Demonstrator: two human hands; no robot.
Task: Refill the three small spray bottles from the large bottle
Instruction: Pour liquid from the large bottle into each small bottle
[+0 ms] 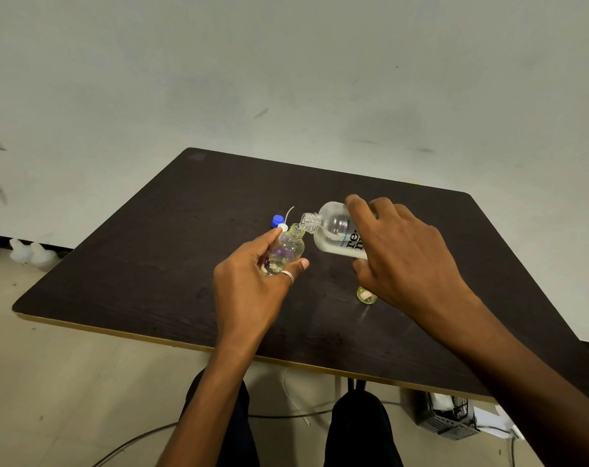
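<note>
at table (151, 264) centre, the left hand (252, 288) grips a small bottle (288, 252). the right hand (401, 251) grasps the large bottle (333, 230), tipped with its neck toward 9 o'clock, at the small mouth. both mouths are narrow, so overtilting or a slip would likely spill.

Large bottle (333, 230) just right of small bottle (288, 251), over table (151, 264)

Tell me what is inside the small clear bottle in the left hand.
The small clear plastic bottle holds pale yellowish liquid low down. The left hand wrapped round it hides its base and the exact level.
</note>
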